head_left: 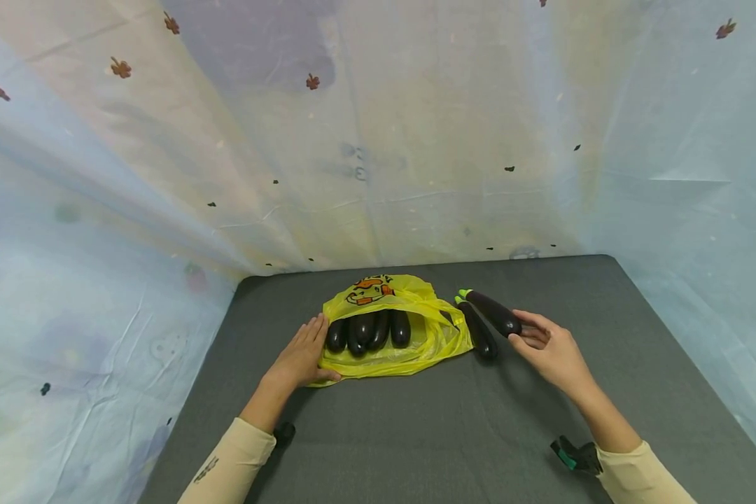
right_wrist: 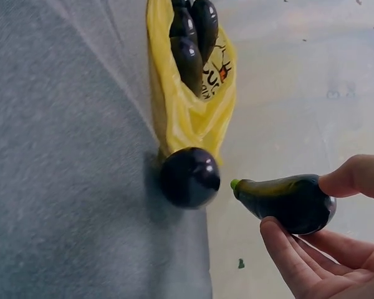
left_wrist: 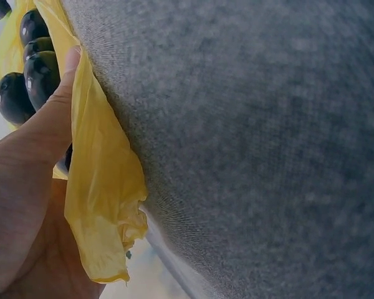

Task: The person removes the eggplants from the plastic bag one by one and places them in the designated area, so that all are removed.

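Observation:
A yellow plastic bag [head_left: 378, 367] lies on its side with its mouth facing me, and several dark eggplants [head_left: 362, 327] show inside. My left hand [head_left: 304, 350] rests at the bag's left edge, fingers straight and thumb spread along the front rim. In the left wrist view, the thumb [left_wrist: 65, 78] lies against the rim. To the right of the bag, my right hand [head_left: 557, 357] pinches the blunt end of an eggplant [right_wrist: 287, 199] between thumb and fingers, its green stem end toward the bag. Beside it, another eggplant [head_left: 479, 332] lies against the bag's right side.
The dark grey tabletop [head_left: 403, 441] carries the bag and eggplants. Pale printed sheeting [head_left: 416, 140] hangs behind the table and along its sides. A dark strap with a green patch [head_left: 570, 455] sits at my right wrist.

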Available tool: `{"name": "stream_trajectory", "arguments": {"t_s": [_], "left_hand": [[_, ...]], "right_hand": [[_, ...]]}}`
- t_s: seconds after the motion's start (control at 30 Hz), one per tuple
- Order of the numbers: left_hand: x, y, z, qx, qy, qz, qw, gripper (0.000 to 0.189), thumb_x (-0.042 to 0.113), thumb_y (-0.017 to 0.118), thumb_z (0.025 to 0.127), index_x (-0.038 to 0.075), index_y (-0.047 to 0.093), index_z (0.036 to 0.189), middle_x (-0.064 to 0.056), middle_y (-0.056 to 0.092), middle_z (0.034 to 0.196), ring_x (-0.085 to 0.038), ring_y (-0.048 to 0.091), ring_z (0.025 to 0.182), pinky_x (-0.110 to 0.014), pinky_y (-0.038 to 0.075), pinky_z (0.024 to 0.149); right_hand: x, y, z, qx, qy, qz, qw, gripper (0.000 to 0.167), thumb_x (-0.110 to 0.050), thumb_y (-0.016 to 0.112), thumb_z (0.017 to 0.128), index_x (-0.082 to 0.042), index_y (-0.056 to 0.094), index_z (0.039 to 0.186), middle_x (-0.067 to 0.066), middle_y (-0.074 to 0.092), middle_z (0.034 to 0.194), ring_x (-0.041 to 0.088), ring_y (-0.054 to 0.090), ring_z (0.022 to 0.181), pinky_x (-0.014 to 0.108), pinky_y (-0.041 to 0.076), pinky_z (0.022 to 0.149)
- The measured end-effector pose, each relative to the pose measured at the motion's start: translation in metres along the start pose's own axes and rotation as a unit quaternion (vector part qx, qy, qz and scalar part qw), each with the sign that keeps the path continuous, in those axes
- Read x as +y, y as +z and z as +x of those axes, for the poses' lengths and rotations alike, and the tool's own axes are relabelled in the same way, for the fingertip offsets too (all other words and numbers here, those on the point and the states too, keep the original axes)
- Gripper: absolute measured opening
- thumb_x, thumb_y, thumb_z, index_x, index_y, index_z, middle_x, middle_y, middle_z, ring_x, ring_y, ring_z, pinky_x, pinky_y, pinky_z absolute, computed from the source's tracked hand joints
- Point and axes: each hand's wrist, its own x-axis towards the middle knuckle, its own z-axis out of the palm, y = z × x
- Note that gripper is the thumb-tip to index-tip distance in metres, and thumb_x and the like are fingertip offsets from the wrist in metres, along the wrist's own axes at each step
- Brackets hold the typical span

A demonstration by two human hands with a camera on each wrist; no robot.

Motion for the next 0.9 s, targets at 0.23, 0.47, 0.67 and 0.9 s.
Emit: {"name": "stream_trajectory", "arguments": {"t_s": [0.23,0.47,0.67,0.9], "left_hand": [[0.000,0.000,0.000,0.000,-0.001,0.001,1.0000,0.125,0.057,0.083,0.089,-0.006,0.012,0.170,-0.025,0.007,0.178,-0.042,0.011,0.165,-0.055,0.013,0.135],[0.000,0.001,0.000,0.002,-0.002,0.000,1.0000,0.125,0.056,0.084,0.089,-0.006,0.012,0.170,-0.024,0.007,0.178,-0.041,0.011,0.165,-0.054,0.013,0.135],[0.000,0.002,0.001,0.002,-0.001,0.002,1.0000,0.125,0.057,0.084,0.089,-0.005,0.012,0.170,-0.025,0.007,0.178,-0.041,0.011,0.165,-0.054,0.013,0.135],[0.000,0.002,0.000,-0.001,-0.001,-0.003,1.0000,0.124,0.056,0.084,0.089,-0.006,0.012,0.170,-0.025,0.008,0.178,-0.041,0.011,0.165,-0.054,0.013,0.135]], "right_hand": [[0.011,-0.001,-0.001,0.005,0.004,-0.008,0.9999,0.054,-0.011,0.074,0.103,0.008,0.055,0.150,0.036,0.064,0.135,-0.021,0.058,0.102,0.006,0.055,0.084],[0.021,-0.001,0.000,0.007,0.025,-0.033,0.9991,0.055,-0.016,0.075,0.104,0.007,0.056,0.150,0.034,0.065,0.136,-0.010,0.066,0.104,0.007,0.055,0.083],[0.026,0.002,0.000,-0.009,0.050,-0.062,0.9968,0.055,-0.017,0.074,0.104,0.005,0.055,0.151,0.033,0.065,0.137,0.042,0.073,0.117,0.016,0.059,0.082],[0.030,0.004,-0.002,-0.019,0.052,-0.054,0.9971,0.056,-0.012,0.075,0.103,0.007,0.053,0.151,0.035,0.064,0.138,0.046,0.070,0.120,0.035,0.065,0.088]]}}
